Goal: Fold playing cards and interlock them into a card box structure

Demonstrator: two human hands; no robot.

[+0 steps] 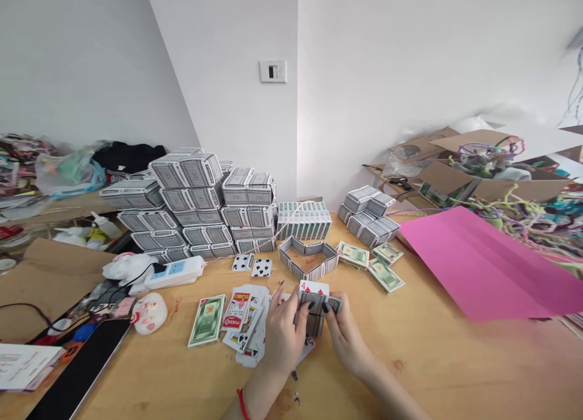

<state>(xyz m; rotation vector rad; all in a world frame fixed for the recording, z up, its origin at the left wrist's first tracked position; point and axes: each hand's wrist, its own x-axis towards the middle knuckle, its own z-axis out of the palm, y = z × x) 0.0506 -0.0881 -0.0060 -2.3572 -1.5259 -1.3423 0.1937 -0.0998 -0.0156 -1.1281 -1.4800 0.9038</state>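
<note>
Near the table's front, my left hand (286,326) is closed on folded playing cards (314,308), its thumb pressed against their grey patterned backs. A red four shows along the top edge. My right hand (344,332) pinches the right side of the same cards, where a folded flap (336,303) sticks out. Just beyond both hands stands a heart-like ring of folded cards (298,268). Loose face-up cards (248,338) and a red poker card (237,311) lie left of my left hand, some partly hidden behind it.
Stacked card blocks (195,198) rise at the back left, with a smaller stack (368,216) at the back right. Green card packs (207,320) lie on the table. A power strip (175,273) and black tablet-like slab (79,371) are left; pink paper (483,262) is right.
</note>
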